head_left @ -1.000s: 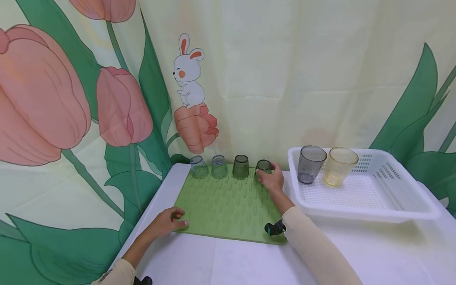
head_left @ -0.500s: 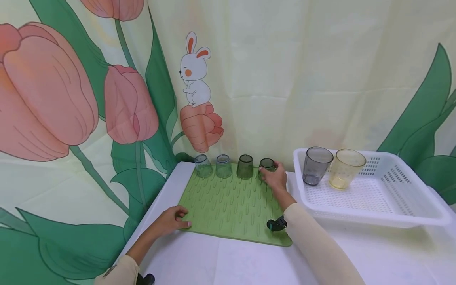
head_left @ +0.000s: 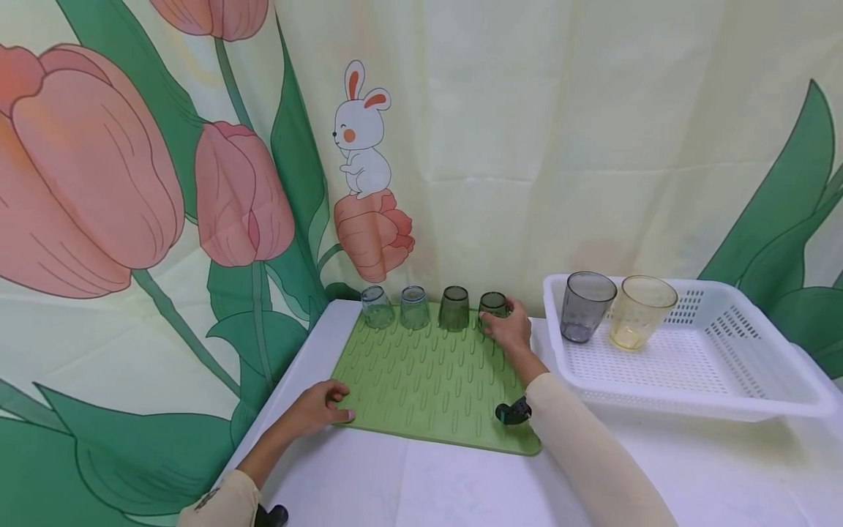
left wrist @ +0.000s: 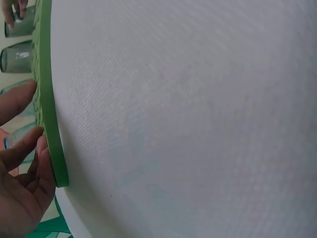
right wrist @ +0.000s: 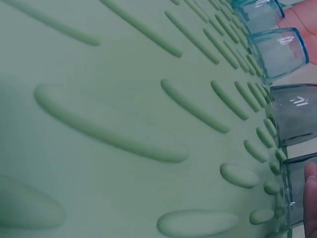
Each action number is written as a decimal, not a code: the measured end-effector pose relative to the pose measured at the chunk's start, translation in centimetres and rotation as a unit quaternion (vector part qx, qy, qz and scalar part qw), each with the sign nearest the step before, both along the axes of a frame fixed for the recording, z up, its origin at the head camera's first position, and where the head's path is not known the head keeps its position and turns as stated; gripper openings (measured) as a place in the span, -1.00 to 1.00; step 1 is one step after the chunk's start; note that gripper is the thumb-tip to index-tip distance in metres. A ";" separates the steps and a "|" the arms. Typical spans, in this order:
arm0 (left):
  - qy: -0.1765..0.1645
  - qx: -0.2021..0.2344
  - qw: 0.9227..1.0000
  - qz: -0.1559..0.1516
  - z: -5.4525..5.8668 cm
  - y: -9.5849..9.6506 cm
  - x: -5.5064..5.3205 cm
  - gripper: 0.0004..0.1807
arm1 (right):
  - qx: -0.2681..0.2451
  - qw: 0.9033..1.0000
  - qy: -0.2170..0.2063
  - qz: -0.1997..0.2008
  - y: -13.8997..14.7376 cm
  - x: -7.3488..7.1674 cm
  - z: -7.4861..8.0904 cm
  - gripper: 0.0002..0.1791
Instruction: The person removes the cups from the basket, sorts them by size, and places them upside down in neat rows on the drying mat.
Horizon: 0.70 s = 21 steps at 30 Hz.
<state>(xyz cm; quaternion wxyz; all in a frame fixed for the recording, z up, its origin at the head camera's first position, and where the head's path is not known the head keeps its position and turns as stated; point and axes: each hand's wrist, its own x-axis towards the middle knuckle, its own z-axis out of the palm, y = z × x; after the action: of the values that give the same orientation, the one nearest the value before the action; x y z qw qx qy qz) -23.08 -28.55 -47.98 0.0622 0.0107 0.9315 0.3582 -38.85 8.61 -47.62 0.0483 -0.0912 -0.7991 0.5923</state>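
At the near left corner of the green ridged mat (head_left: 428,388), the left hand (head_left: 312,408) rests with fingers relaxed and slightly bent, fingertips touching the edge and nothing gripped. The mat lies on the white-covered table (head_left: 369,483). At its far right corner, the right hand (head_left: 512,329) curls thumb and fingers round a dark grey tumbler (head_left: 494,301), which appears seated on the mat, narrow end up. Over the last second the view shifts slightly, but both hands keep their positions relative to the mat and the grip is not released. This suggests that the tumbler is already placed or undergoing final alignment. To its left, completing a far-edge row of four, stand the other dark grey tumbler (head_left: 454,311), the right pale blue tumbler (head_left: 415,311) and the left pale blue tumbler (head_left: 377,311), all unchanged. Right of the mat, the perforated white basket (head_left: 691,402) still holds a smoky grey tumbler (head_left: 586,307) and a yellow tumbler (head_left: 642,311), mouths up; these two remain unplaced. A printed curtain (head_left: 487,132) hangs beyond.
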 end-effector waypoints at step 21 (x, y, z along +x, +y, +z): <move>0.001 -0.005 1.000 0.004 0.2 0.4 0.2 -0.51 | -0.054 0.998 0.030 0.002 0.6 2.3 1.4 0.02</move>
<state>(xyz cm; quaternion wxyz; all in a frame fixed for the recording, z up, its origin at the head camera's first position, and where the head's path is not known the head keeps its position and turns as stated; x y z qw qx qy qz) -22.85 -28.13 -47.74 0.0603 0.0069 0.9333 0.3539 -36.60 9.18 -46.22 0.0662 -0.0737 -0.7641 0.6375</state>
